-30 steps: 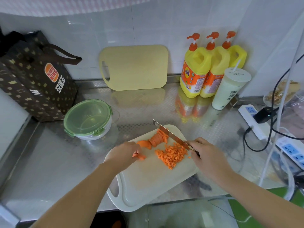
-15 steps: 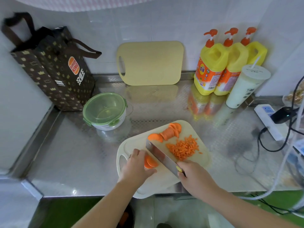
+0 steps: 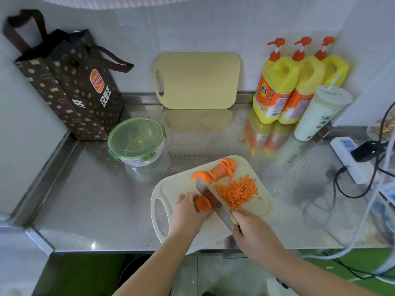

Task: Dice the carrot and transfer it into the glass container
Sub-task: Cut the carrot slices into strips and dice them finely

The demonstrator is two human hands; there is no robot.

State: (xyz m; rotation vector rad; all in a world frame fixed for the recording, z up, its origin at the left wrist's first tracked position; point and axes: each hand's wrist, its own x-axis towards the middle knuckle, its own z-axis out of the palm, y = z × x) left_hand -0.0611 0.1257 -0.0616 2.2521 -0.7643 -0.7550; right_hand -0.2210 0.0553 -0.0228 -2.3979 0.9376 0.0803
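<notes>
The steel tabletop [image 3: 96,199] carries the pale cutting board [image 3: 179,182], which holds all the carrot. The glass container [image 3: 136,142] sits well apart to the left with its green lid on, so it needs opening before any transfer. The knife [image 3: 213,199] should drop straight down, its flat guided by the knuckles, cutting even strips before the crosswise cuts. To the right of the blade is the diced pile [image 3: 237,191], and a row of slices [image 3: 220,169] waits at the far edge. The left hand [image 3: 188,212] curls its fingers over a stack of slices [image 3: 203,204], pinching it steady, with the fingertips apparently tucked back. The right hand [image 3: 252,233] wraps its fingers tightly round the knife handle.
</notes>
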